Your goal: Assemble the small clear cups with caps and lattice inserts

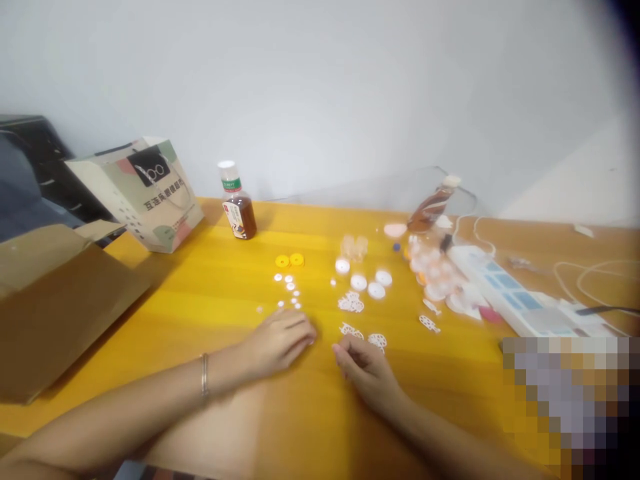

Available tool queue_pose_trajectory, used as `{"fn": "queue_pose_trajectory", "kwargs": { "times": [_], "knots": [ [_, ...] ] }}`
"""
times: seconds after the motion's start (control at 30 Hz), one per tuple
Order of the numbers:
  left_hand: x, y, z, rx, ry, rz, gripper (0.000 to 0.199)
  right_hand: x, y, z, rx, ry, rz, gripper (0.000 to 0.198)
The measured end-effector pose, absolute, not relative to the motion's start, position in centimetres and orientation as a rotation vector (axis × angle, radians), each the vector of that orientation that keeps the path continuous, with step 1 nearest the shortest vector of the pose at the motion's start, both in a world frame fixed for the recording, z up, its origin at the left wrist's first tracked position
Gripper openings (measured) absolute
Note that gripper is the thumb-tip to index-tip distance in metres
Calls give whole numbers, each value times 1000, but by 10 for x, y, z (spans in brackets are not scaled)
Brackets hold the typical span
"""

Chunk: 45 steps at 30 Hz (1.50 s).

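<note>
My left hand (286, 337) is closed over the table, fingers curled toward the right. Just beyond it lie several small white discs (290, 287) and two yellow wheels (283, 261). My right hand (369, 373) is also closed, thumb against the curled fingers, a short gap away from the left. Whatever either hand holds, if anything, is hidden or too small to make out. White spoked gear-like parts (377, 341) lie right by the right hand's knuckles, and another pile of white cut-out parts (351, 302) sits behind. Farther back are several round white wheels (359, 283).
A cardboard box (65, 313) and a paper bag (155, 200) stand at the left. A brown bottle (240, 213) is at the back. On the right are a clear bag of round pieces (435, 270), another brown bottle (433, 207), a white-and-blue package (510, 290) and white cables (575, 270).
</note>
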<state>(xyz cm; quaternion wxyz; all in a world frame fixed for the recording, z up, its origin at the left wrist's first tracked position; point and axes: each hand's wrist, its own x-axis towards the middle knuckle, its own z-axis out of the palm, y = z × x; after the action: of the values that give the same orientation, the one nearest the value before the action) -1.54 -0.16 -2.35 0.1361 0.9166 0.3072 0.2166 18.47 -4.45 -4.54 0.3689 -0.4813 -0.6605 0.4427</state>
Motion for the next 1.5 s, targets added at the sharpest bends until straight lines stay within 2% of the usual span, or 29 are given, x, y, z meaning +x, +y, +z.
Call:
{"fn": "queue_pose_trajectory", "kwargs": {
  "times": [0.3,0.5,0.67,0.97,1.2,1.33,1.43,1.5],
  "knots": [
    [-11,0,-33,2511,926,673,15,185,-44,-46,-1246,-1717,1161,34],
    [-43,68,-21,2392,1327,940,21,186,-44,-48,-1252,-1751,1141,32],
    [-58,116,-28,2366,1508,760,35,185,-44,-48,-1240,-1760,1132,30],
    [-56,123,-33,2316,1493,707,30,186,-44,-45,-1235,-1783,1149,32],
    [-52,122,-23,2265,1551,812,29,186,-44,-44,-1229,-1773,1175,32],
    [-42,81,-7,2332,1280,897,28,187,-44,-44,-1238,-1688,1195,34],
    [-31,38,-1,2479,918,643,26,188,-44,-43,-1246,-1593,1196,35],
    [-24,18,-1,2544,858,508,24,187,-44,-42,-1251,-1574,1187,35]
  ]
}}
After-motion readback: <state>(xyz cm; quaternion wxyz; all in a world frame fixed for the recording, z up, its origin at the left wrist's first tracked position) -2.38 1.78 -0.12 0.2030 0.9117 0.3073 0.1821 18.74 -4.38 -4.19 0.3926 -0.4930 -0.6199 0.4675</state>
